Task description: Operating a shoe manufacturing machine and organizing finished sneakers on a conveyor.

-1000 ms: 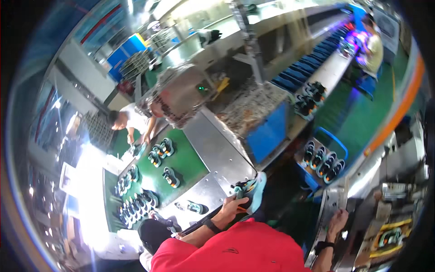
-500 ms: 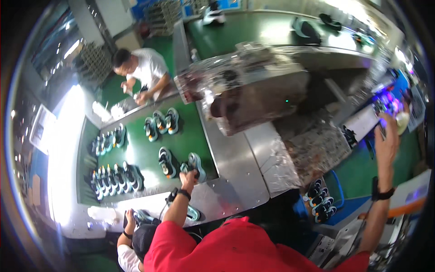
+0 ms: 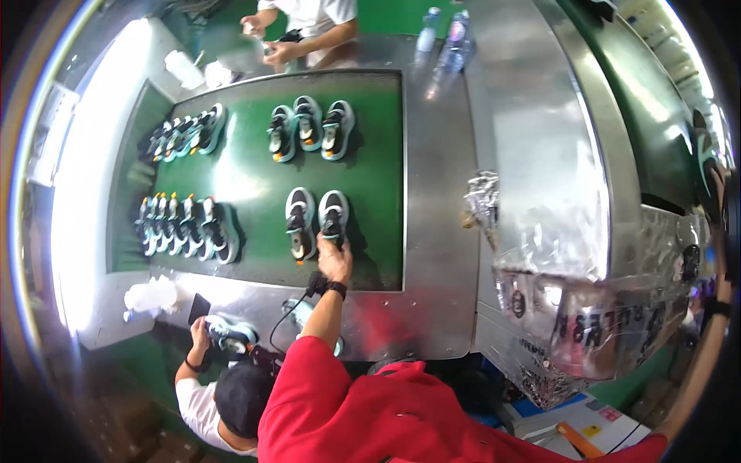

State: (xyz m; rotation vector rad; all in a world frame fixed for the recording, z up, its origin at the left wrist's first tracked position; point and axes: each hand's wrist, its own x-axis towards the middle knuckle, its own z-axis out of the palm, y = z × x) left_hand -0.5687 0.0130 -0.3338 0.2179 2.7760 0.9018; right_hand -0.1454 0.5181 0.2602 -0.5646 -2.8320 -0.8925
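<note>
My left hand (image 3: 334,261) is closed on the near end of a dark sneaker with a pale teal sole (image 3: 333,212), which rests on the green belt (image 3: 258,231). A matching sneaker (image 3: 300,220) lies just left of it, with an orange tab at its near end. At the far right rim, strongly bent by the lens, my right hand (image 3: 721,193) grips another dark and teal sneaker (image 3: 704,154); its fingers show only in part. Black bands circle both my wrists.
Three sneakers (image 3: 307,123) and two rows of several more (image 3: 189,224) stand on the belt. A co-worker (image 3: 312,31) works across it; another (image 3: 239,401) handles a shoe at lower left. Bottles (image 3: 455,42) stand beyond. Film-wrapped metal machinery (image 3: 587,324) lies right.
My view has swung right, so the belt appears straighter and the machinery shifts. My left hand stays at the same sneaker. My right hand, earlier by purple-lit things, now has a sneaker.
</note>
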